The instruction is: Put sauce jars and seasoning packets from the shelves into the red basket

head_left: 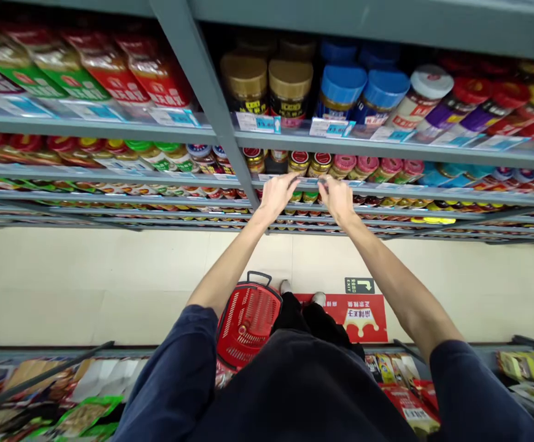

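Note:
Both my hands reach to the lip of the second shelf down, in front of a row of small jars. My left hand [276, 193] is at the price strip, fingers stretched and slightly bent toward the right, with nothing visible in them. My right hand [337, 197] is a little to the right, fingers bent and apart from the thumb, also with nothing visible in them. Just beyond the fingertips stand a jar with a red-and-black lid [299, 161] and a matching jar [321, 163]. Whether the fingertips touch the shelf edge is unclear.
Above, gold-lidded jars [290, 86] and blue-lidded jars [343, 89] stand on the top shelf [386, 147]. A grey upright [207, 73] divides the bays. On the floor, a red shopping basket [248, 319] sits beside my feet. Bagged goods [87, 417] lie behind me.

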A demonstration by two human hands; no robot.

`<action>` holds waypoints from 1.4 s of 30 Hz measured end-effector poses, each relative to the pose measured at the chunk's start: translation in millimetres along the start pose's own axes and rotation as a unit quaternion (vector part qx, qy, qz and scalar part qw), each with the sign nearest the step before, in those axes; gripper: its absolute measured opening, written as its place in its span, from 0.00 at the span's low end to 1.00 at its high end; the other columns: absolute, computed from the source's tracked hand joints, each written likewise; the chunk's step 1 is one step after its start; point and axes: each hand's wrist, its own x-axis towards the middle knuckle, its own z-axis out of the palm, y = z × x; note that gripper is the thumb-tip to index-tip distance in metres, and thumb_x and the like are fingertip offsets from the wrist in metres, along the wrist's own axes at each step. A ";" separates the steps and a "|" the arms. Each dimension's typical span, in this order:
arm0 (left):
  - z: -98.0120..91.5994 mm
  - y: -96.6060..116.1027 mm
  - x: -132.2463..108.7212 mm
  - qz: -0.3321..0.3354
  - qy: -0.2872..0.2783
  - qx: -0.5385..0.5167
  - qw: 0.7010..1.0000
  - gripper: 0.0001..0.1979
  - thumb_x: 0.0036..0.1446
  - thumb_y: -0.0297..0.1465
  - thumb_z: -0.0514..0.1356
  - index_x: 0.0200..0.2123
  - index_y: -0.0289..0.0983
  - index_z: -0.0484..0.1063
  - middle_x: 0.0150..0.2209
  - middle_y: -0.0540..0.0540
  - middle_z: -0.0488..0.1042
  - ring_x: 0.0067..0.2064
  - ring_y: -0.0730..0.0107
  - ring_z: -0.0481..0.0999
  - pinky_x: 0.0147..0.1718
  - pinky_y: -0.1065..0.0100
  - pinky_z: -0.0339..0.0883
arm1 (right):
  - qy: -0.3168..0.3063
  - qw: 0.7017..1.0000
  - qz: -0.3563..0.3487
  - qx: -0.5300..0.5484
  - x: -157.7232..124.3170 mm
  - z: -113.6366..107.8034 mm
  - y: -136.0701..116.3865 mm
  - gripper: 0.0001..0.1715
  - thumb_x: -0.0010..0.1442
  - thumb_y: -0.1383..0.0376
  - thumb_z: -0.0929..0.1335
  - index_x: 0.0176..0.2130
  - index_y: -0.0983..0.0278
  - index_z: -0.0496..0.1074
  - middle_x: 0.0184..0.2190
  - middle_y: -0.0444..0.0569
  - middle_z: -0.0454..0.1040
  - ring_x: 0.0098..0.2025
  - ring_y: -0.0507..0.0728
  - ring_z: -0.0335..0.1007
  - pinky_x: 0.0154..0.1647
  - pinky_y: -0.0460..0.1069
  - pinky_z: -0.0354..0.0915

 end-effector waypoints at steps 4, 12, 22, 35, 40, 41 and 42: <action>14.1 3.1 8.4 -0.030 -0.011 0.029 0.999 0.13 0.69 0.35 0.56 0.49 0.39 0.78 0.37 0.41 0.82 0.41 0.57 0.81 0.43 0.63 0.69 | 0.010 1.000 0.008 -0.014 9.7 7.4 0.5 0.19 0.73 0.60 0.60 0.53 0.66 0.73 0.42 0.56 0.82 0.42 0.60 0.76 0.46 0.53 0.67; -13.2 -11.2 32.8 0.080 0.095 -0.070 0.990 0.21 0.65 0.45 0.60 0.55 0.41 0.75 0.53 0.37 0.76 0.59 0.54 0.74 0.62 0.54 0.64 | 0.076 0.990 -0.112 0.035 18.4 -27.3 -1.1 0.24 0.73 0.56 0.59 0.59 0.65 0.70 0.58 0.62 0.74 0.61 0.67 0.68 0.63 0.66 0.63; 3.2 -38.1 66.5 0.108 0.016 -0.085 0.990 0.24 0.62 0.50 0.61 0.52 0.40 0.78 0.54 0.36 0.79 0.63 0.51 0.71 0.66 0.47 0.60 | -0.034 0.989 -0.139 0.044 46.9 -37.9 8.3 0.20 0.67 0.68 0.64 0.53 0.74 0.77 0.62 0.63 0.72 0.67 0.67 0.64 0.70 0.61 0.60; 53.5 -7.2 -199.7 -0.316 0.147 -0.156 0.924 0.21 0.73 0.41 0.44 0.59 0.38 0.67 0.61 0.36 0.71 0.62 0.60 0.71 0.60 0.58 0.66 | -0.067 0.983 -0.021 0.171 -154.4 48.4 32.7 0.26 0.72 0.59 0.57 0.64 0.63 0.66 0.66 0.61 0.67 0.68 0.65 0.62 0.69 0.68 0.57; 135.3 -48.6 -448.1 -0.666 -0.080 -0.153 0.726 0.15 0.70 0.31 0.53 0.54 0.33 0.71 0.55 0.35 0.75 0.58 0.55 0.74 0.59 0.54 0.66 | -0.471 0.878 0.072 0.045 -363.7 166.6 82.6 0.28 0.63 0.60 0.62 0.54 0.75 0.74 0.54 0.71 0.76 0.58 0.71 0.74 0.60 0.65 0.68; 146.0 -59.9 -489.1 -0.693 -0.096 -0.156 0.698 0.14 0.68 0.32 0.56 0.53 0.33 0.72 0.54 0.36 0.75 0.57 0.55 0.74 0.59 0.52 0.66 | -0.509 0.858 0.062 0.031 -395.4 183.6 89.8 0.27 0.62 0.60 0.62 0.52 0.74 0.75 0.53 0.70 0.77 0.57 0.71 0.75 0.59 0.64 0.69; 155.6 -72.4 -525.8 -0.714 -0.115 -0.165 0.671 0.14 0.67 0.33 0.59 0.53 0.33 0.72 0.54 0.38 0.75 0.56 0.55 0.74 0.58 0.50 0.67 | -0.536 0.842 0.053 0.020 -421.4 199.2 96.1 0.27 0.61 0.59 0.63 0.52 0.74 0.76 0.53 0.70 0.78 0.57 0.71 0.75 0.59 0.64 0.69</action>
